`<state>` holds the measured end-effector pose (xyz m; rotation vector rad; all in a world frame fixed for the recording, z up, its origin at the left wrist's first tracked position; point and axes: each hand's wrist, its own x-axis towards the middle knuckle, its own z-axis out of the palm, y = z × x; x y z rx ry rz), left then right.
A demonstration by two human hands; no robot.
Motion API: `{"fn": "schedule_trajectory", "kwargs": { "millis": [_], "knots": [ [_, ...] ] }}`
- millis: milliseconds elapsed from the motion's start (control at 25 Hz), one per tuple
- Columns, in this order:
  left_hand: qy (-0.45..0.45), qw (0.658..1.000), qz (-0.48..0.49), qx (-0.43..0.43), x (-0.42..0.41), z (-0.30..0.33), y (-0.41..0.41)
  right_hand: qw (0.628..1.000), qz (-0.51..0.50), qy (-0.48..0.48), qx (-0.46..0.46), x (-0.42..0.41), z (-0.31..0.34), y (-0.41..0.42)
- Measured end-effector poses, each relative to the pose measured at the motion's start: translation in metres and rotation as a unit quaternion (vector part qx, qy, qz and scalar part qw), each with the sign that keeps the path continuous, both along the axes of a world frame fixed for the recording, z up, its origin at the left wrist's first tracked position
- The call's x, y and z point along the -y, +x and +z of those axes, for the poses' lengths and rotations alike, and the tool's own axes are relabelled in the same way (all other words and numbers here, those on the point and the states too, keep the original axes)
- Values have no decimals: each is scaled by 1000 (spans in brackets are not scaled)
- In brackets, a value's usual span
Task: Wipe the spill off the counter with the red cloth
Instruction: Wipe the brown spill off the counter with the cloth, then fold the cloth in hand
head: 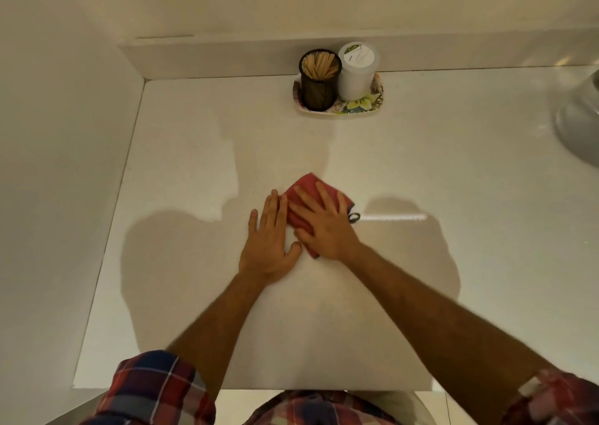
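While our right fingers [303, 194] lie spread wide and flat on the cloth [306, 185], they grip nothing; they only press it down against the table [194, 152]. Our right hand [324, 223] covers most of the cloth, so that red shows only past the fingertips, along the right edge and in a small strip under the wrist. A dark loop [354, 217] sticks out at the cloth's right side, just beside the hand.

Our left fingers [274, 207] are stretched out, close together, flat on the bare table, holding nothing. Our left hand [267, 240] lies just left of the cloth, its forefinger touching or nearly touching the red edge, and its thumb reaches toward the right hand's thumb. Both forearms run back toward us into rolled plaid sleeves [149, 389].

The cloth sits near the middle of the table, a little to the near side. We cannot make out a spill; the pale surface shows only shadows and a bright streak of light to the right of the loop.

Well apart, at the back against the wall, a flowered tray [363, 107] carries a dark mesh cup [319, 91] filled with wooden sticks [319, 65] and, touching it on the right, a white lidded tub [355, 78].
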<state>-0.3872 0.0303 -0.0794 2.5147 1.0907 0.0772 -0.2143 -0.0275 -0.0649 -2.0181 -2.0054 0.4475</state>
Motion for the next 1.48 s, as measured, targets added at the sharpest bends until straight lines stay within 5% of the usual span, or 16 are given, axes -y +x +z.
{"fn": "schedule_trajectory", "kwargs": {
  "millis": [280, 480, 640, 720, 800, 920, 1040, 1320, 1480],
  "knots": [
    [-60, 993, -70, -72, -7, 17, -6, 995, 61, -79, -25, 69, 17, 1],
    [-134, 984, -13, -115, -5, 47, -6, 983, 81, -159, -52, 119, 46, 32],
    [-122, 987, -5, -105, 23, 59, -4, 960, -103, -152, -212, 163, 70, 57],
    [-172, 984, 12, -42, 37, 71, 2, 875, -262, -100, -395, 179, 87, 60],
    [-250, 967, 36, 27, 48, 85, 14, 739, -356, -47, -570, 193, 104, 61],
    [-378, 923, 30, 58, 72, 108, 37, 579, -364, -23, -729, 202, 125, 65],
    [-510, 851, 25, 123, 98, 134, 68, 482, -353, -2, -802, 199, 146, 73],
    [-567, 771, 19, 290, 125, 177, 144, 505, -279, 38, -816, 192, 192, 111],
    [-514, 795, 52, 317, 136, 186, 178, 589, -306, 48, -746, 194, 201, 145]
  ]
}}
